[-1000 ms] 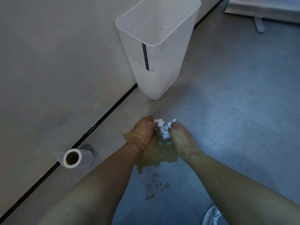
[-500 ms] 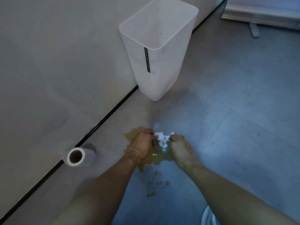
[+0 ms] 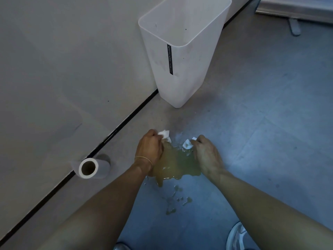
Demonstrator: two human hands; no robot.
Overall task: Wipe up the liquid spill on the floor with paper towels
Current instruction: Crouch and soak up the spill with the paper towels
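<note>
Now the two hands are apart, while half a second ago they were close together around one crumpled wad. The left hand [image 3: 149,147] grips a white corner of the towel [image 3: 164,134], and the right hand [image 3: 207,155] pinches the other white corner. Both are low at the far edge of the spill [image 3: 173,168]. So the towel has been pulled open between them. Its middle looks yellow and wet, and I cannot tell where the paper ends and the liquid begins.

I judge that the wiping is only starting. The yellow pool lies wide between the wrists and reaches toward the person, and small drops [image 3: 177,197] sit nearer still on the blue floor [image 3: 270,123]. One sheet seems already soaked, so more paper will probably be needed.

A roll [image 3: 90,167] lies on its side to the left, at the foot of the wall [image 3: 54,69], well apart from the spill. Beyond the hands an open white bin [image 3: 180,51] stands against the same wall.
</note>
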